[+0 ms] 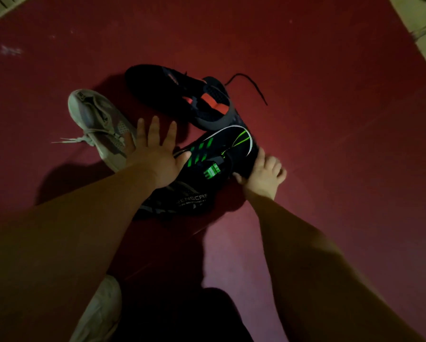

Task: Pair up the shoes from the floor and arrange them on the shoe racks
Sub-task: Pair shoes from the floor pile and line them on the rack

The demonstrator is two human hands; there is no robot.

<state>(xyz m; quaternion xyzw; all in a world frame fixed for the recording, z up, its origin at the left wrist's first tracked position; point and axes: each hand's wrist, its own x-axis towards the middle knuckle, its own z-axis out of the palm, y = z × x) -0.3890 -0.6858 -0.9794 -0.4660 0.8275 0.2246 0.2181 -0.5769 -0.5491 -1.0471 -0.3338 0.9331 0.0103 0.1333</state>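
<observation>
Left fingers: the fingers (155, 127) of the left hand (155, 156) are straight and spread wide, holding nothing. The thumb lies at the green-striped side of the black-and-green shoe (214, 154), and the little finger reaches over the edge of the grey shoe (98, 124). Whether the palm presses down or hovers cannot be told.

Right fingers: the fingers (274, 165) of the right hand (265, 175) are curled round the right-hand end of the black-and-green shoe, thumb below and the rest over its edge, so they grip it.

Shoe in hand: it lies on its side on the red floor (330, 119), between the two hands. Its far end touches the black shoe with the red insole (182, 95).

Other shoes: a dark shoe with white lettering (182, 201) lies partly under the left wrist, just beside the gripped one. The grey shoe is to the left with its laces trailing. A loose black lace (253, 87) runs out from the red-insoled shoe. A pale shoe (100, 309) shows near the bottom edge.

Step in hand: probably finding a mate for the gripped shoe; no two shoes here plainly match.

Doing it well: keep the right grip firm at the end. Bring the free left hand onto one candidate at a time. Compare colour and trim before lifting, since the light is dim. Mind the trailing laces so they do not drag a neighbour along.

Racks: not in view.
</observation>
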